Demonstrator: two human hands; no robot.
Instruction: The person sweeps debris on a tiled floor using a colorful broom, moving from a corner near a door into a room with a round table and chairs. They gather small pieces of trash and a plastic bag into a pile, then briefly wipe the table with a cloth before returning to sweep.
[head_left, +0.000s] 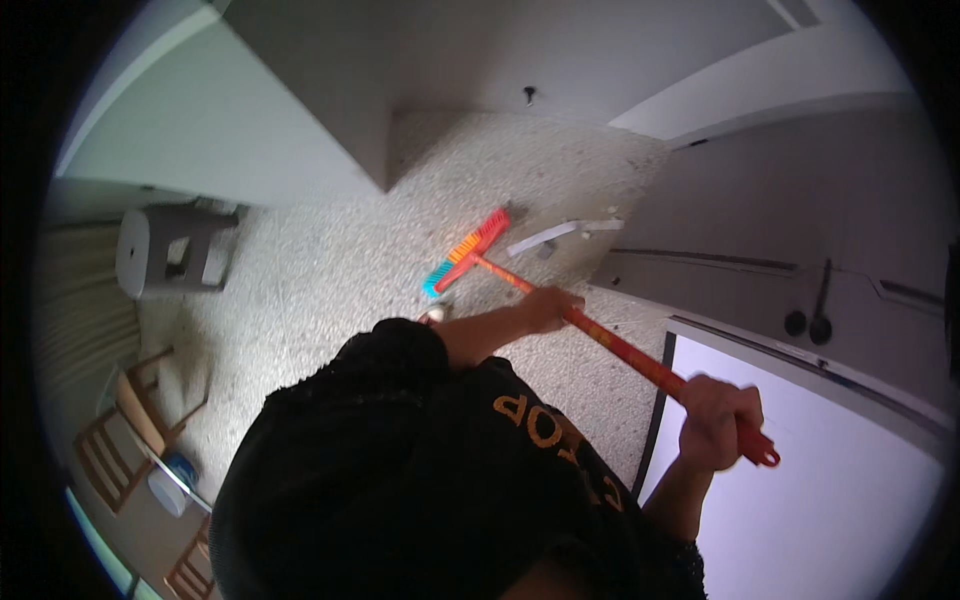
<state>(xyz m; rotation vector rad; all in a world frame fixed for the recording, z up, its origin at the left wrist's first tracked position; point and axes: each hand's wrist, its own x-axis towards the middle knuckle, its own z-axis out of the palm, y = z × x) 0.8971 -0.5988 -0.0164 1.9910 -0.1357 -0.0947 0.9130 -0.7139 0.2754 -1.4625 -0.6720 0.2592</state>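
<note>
A push broom spans the middle of the view, with its red handle slanting from lower right to upper left. Its head, in red, orange and teal, rests on the speckled floor. Around the lower part of the handle wraps my left hand. My right hand grips the handle near its top end, just below the hanging loop. To the right of the broom head lie a white strip and a small grey scrap. Part of a shoe shows just below the head.
A grey plastic stool stands at left, with a wooden chair and white bucket below it. A wall corner juts in from above. Grey cabinet-like fronts and a bright white panel line the right.
</note>
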